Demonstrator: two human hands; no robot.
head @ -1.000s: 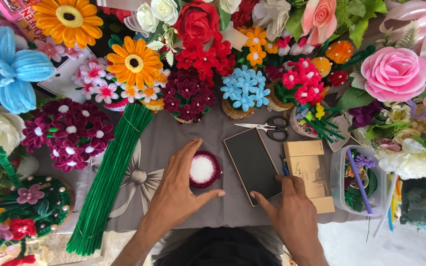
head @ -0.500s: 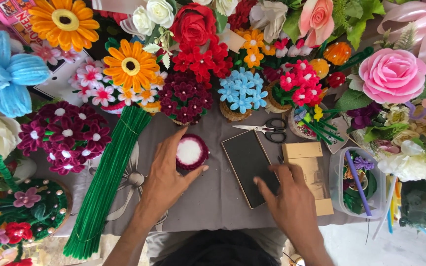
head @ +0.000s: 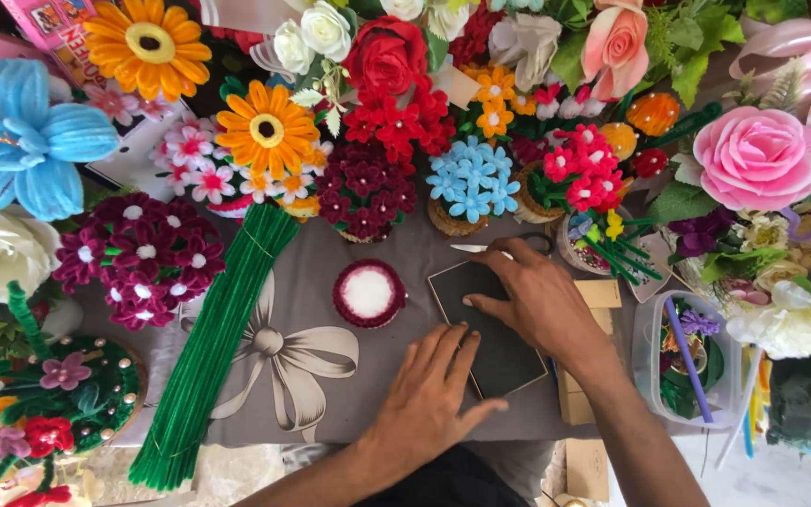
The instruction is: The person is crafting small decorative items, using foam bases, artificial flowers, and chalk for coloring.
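My left hand [head: 434, 394] lies flat on the grey cloth [head: 330, 394], fingers apart, its fingertips at the near left edge of a dark rectangular board [head: 499, 352]. My right hand [head: 529, 302] rests on the far part of that board with fingers spread, holding nothing. Its fingertips are close to a pair of scissors [head: 469, 249], whose handles it partly hides. A round white disc with a maroon fuzzy rim [head: 368, 293] lies on the cloth left of the board, apart from both hands.
A long bundle of green pipe cleaners [head: 213, 357] lies at the left. Handmade pipe-cleaner flowers and small flower pots [head: 469, 188] crowd the back and both sides. A clear plastic box [head: 682, 361] and tan card pieces [head: 576, 399] sit at the right.
My left hand let go of the white disc and moved right to the board's edge. My right hand slid away from me over the board toward the scissors.
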